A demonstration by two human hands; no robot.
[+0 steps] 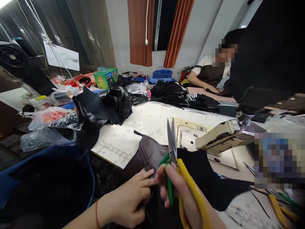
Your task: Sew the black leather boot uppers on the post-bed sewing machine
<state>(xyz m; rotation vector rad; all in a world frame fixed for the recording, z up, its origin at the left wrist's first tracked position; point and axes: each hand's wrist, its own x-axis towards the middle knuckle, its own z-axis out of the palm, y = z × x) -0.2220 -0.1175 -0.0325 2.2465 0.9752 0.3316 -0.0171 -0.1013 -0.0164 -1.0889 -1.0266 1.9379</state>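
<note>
A dark brown leather piece (152, 151) with a black side lies over the table's front edge. My left hand (130, 198), a red cord round its wrist, is closed on the leather's near edge, with the fingertips pressed together on it. In my right hand (183, 190) is a pair of scissors (172, 140) with one yellow and one green handle. Their blades point up and away, a little apart, above the leather. The two hands are close together, and my right fingers hide part of the leather edge. A thin dark strand hangs below my left hand.
A sewing machine (221, 135) stands on the white table (147, 119) at right. Black leather pieces (114, 105) and bundled black strips (166, 92) lie behind. A blue bin (91, 178) is at left. More yellow-handled scissors (277, 210) lie at right. Another person (212, 74) works across.
</note>
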